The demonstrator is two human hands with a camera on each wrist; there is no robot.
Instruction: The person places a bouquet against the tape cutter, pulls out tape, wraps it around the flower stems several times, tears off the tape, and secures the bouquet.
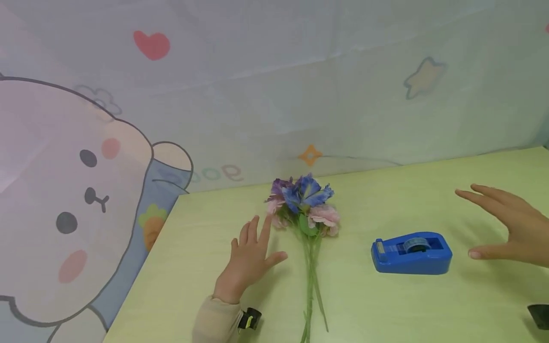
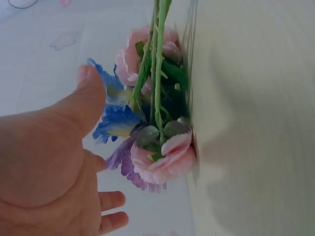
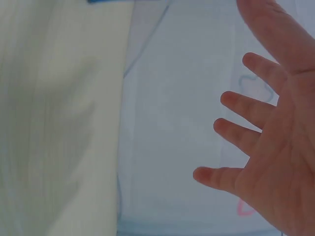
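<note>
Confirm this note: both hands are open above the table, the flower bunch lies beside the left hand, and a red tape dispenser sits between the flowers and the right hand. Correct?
Nearly. The tape dispenser is blue, not red, as the head view shows. The rest holds: left hand and right hand are open, the flower bunch beside the left.

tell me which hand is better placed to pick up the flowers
Left, probably. The left hand lies open on the table right beside the flowers, its fingers next to the blooms. The right hand hovers open beyond the tape dispenser, which stands between it and the flowers.
</note>
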